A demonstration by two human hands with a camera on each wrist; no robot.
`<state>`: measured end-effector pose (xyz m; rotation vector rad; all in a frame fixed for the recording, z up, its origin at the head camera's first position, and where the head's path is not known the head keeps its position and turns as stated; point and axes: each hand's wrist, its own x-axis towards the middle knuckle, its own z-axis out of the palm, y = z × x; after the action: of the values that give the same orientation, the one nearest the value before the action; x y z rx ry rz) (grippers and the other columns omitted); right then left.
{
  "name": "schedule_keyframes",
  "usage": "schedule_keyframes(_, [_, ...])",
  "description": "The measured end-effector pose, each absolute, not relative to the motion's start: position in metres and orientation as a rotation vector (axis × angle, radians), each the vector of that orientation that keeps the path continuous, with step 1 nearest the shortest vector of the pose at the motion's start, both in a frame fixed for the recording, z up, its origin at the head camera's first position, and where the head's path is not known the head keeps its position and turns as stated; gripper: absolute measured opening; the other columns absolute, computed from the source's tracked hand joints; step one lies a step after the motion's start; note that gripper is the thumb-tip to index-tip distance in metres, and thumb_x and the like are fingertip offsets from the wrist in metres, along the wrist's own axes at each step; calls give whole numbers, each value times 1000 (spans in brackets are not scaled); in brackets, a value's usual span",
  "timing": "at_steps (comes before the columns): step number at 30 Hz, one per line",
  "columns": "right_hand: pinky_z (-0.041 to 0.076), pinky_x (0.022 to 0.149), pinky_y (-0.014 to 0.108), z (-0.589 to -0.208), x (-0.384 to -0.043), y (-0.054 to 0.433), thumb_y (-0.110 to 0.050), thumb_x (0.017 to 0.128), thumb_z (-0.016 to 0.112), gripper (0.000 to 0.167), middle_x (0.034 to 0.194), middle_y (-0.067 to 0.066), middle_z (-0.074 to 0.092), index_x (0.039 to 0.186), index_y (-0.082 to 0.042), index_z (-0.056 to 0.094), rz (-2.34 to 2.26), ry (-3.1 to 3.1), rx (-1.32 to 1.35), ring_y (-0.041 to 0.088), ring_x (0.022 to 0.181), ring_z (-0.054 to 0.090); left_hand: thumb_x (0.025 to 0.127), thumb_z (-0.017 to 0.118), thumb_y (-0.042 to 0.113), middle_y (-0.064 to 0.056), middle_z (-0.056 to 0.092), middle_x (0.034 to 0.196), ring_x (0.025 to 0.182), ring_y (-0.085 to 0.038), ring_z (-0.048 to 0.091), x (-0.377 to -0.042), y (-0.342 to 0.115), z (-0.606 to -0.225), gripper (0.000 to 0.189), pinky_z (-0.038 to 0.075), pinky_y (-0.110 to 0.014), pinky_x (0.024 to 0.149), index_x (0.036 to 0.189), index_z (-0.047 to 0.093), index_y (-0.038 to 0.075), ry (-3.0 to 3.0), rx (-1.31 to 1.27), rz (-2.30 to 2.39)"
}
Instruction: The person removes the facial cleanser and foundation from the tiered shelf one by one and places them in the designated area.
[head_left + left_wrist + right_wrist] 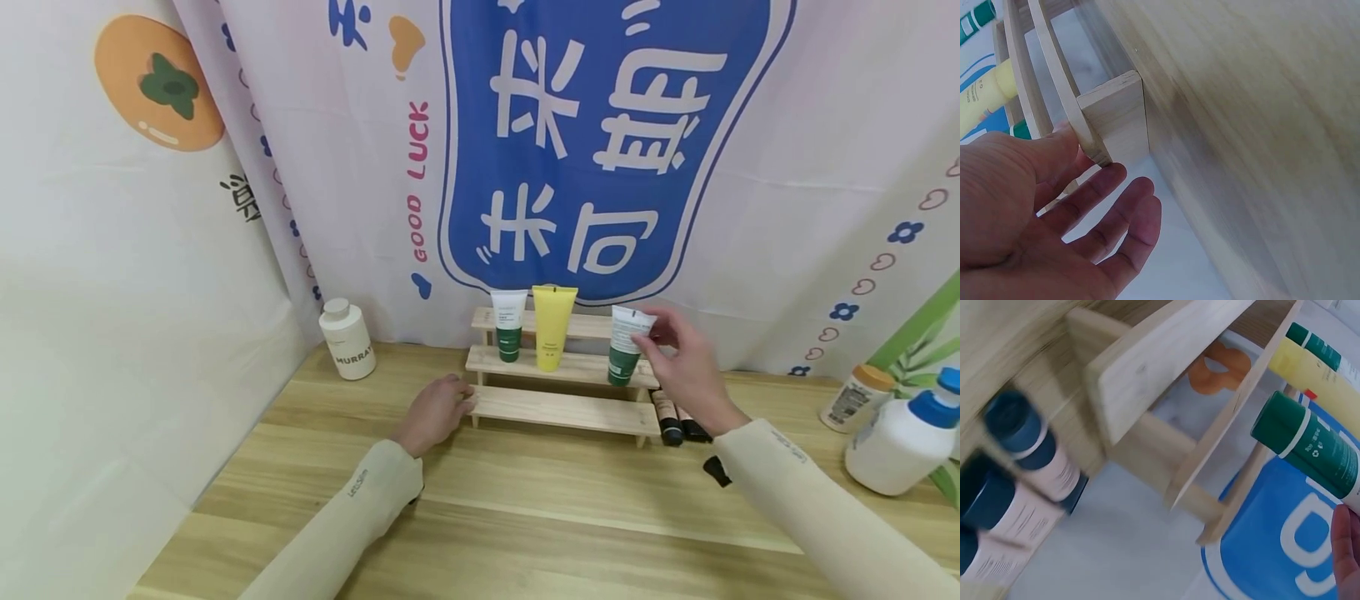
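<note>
A tiered wooden rack [566,409] stands on the table against the curtain. At the left end of its lowest board is my left hand [433,414], thumb and index finger [1094,187] gripping the board's end [1116,119]. My right hand [688,367] pinches a white squeeze tube with a green cap end [625,346] by its flat top. That tube leans slightly at the middle tier's right end; whether its cap touches the board I cannot tell. Another white-and-green tube [509,325] and a yellow tube [552,329] stand cap-down on the same tier.
Pink tubes with dark caps [1029,500] sit beside the rack's right end. A white bottle [348,340] stands at the back left. Farther right are a white bottle with an orange lid [857,398] and a blue-topped pump bottle [896,446]. A printed curtain [375,208] hangs behind.
</note>
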<state>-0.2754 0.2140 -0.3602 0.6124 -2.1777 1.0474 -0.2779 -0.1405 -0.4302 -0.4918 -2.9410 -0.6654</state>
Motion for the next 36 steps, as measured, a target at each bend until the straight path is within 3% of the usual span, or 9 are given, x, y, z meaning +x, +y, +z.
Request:
schedule_keyframes(10, [45,73,8,-360,-237,262,12,79,69,44,96,6,60,119,2,54,894,-2146,597,4,80,56,90,66,15,-8,62,102,96,-26,59,-278,-138,-429,22,48,-39,86,109,67,2,-2936,-503,-653])
schedule_keyframes(16, [40,71,5,-371,-216,275,7,83,67,37,92,5,58,116,0,54,823,-2272,497,8,78,53,91,65,15,-8,62,102,96,-25,58,-278,-140,-429,22,48,-39,87,109,67,3,-2941,-493,-645])
schedule_keyframes(23, [48,57,20,-397,-208,279,7,83,67,35,81,2,55,115,-3,54,821,-2527,505,12,68,53,91,65,16,-7,61,102,96,-25,58,-276,-139,-429,22,47,-40,86,109,67,3,-2946,-484,-647])
schedule_keyframes(29, [50,56,25,-410,-204,280,6,82,67,37,78,3,56,116,-1,52,870,-2702,432,14,67,54,91,65,16,-7,61,102,96,-25,58,-277,-139,-431,22,47,-40,86,110,67,3,-2954,-474,-648])
schedule_keyframes(36, [41,50,26,-419,-202,280,1,84,66,26,72,1,49,109,-1,59,876,-2915,402,14,61,45,91,66,16,-6,61,97,91,-23,58,-279,-139,-431,22,49,-38,82,108,67,3,-2944,-481,-652])
